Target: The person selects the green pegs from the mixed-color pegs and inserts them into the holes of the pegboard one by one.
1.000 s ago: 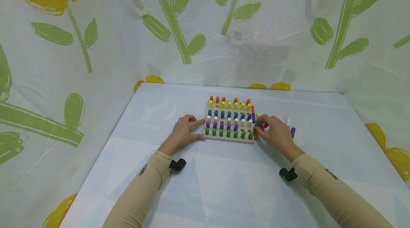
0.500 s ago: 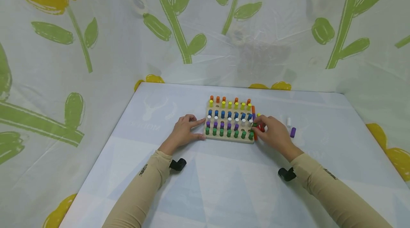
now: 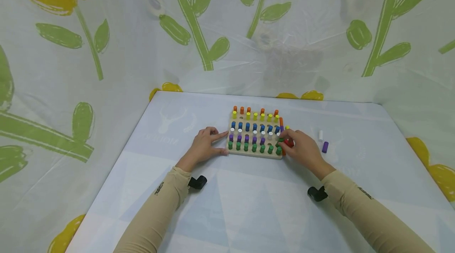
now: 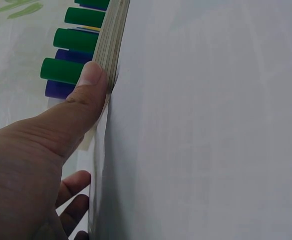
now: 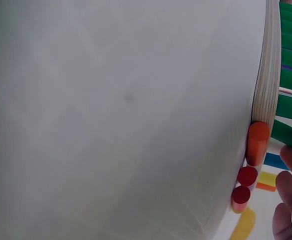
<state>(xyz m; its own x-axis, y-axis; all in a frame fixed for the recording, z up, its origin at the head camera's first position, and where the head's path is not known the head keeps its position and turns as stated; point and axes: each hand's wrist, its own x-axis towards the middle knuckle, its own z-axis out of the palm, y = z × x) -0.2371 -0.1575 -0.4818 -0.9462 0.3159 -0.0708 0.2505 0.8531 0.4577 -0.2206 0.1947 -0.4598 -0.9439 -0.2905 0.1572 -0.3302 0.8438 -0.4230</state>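
Observation:
A wooden pegboard (image 3: 254, 156) holds rows of orange, yellow, blue, white, purple and green pegs. My right hand (image 3: 306, 149) pinches a green peg (image 5: 284, 134) between thumb and fingertips, over the board's right end near the purple row. In the right wrist view that peg slants beside the front green row. At the left side, my left hand (image 3: 203, 146) touches the board with index finger and thumb spread apart. The left wrist view has the thumb (image 4: 91, 82) against the front corner, close to a green peg (image 4: 61, 70); the other fingers are partly hidden.
Loose pegs lie along the board's right edge, including an orange peg (image 5: 257, 145), a red peg (image 5: 247, 175) and a yellow peg (image 3: 287, 127). Farther right on the table are a white peg (image 3: 320, 135) and a purple peg (image 3: 325, 147). A flower-patterned curtain (image 3: 302, 59) stands behind.
My right hand has shifted slightly left with the green peg, from beside the board's right edge to over its right end. The left hand has stayed in place.

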